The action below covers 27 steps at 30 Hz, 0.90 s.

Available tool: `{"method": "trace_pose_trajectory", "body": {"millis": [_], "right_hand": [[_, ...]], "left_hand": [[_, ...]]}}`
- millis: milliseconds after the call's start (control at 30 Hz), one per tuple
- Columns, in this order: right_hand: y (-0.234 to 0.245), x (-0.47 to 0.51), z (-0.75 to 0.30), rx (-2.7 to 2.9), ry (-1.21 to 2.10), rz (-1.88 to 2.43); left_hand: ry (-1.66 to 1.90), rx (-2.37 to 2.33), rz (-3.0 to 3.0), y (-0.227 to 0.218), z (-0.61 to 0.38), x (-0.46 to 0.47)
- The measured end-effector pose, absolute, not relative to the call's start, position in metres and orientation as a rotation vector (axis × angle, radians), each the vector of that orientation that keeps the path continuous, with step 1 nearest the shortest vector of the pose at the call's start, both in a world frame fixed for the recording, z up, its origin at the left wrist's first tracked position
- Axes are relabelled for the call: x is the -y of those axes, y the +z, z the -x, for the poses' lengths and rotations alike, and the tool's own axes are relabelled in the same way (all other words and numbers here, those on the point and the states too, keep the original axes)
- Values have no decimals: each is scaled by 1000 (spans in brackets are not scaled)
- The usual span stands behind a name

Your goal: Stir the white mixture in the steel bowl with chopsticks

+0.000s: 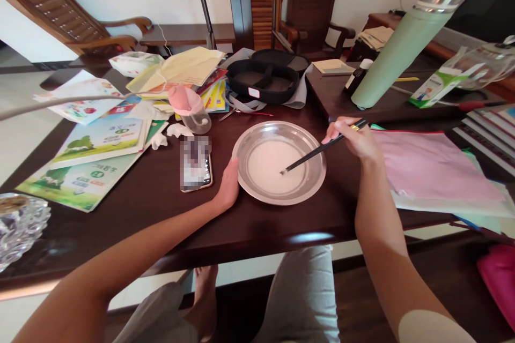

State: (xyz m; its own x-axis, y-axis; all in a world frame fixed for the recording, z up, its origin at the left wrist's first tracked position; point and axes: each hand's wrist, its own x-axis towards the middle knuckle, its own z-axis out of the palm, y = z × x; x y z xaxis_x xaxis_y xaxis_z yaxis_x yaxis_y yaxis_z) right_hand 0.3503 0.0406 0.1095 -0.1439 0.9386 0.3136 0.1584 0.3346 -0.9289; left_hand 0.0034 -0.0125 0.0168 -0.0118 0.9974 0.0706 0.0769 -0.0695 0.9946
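A round steel bowl holding white liquid sits on the dark wooden table near its front edge. My right hand is closed on a pair of black chopsticks, whose tips dip into the white liquid. My left hand rests against the bowl's left rim, fingers curled along it. A phone lies just left of that hand.
Children's books and papers cover the table's left side, with a pink-lidded cup and a glass dish. A black lunch box stands behind the bowl. A green thermos, a medicine box and pink folders lie to the right.
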Motion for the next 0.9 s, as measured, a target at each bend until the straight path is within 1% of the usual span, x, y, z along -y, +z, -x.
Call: {"method": "trace_pose_trajectory", "body": {"millis": [100, 333, 533, 767, 900], "right_hand": [[111, -40, -336, 1684, 1052, 1012], [112, -40, -352, 1574, 883, 1046], [111, -39, -339, 1690, 1059, 1002], [114, -40, -349, 1532, 856, 1089], [110, -39, -350, 1597, 976, 1029]], "left_hand": [[1244, -1245, -1297, 16, -3, 12], [1252, -1236, -1293, 16, -4, 12], [1223, -1236, -1314, 18, -4, 13], [1210, -1263, -1327, 20, -3, 14], [1214, -1254, -1334, 16, -3, 12]]}}
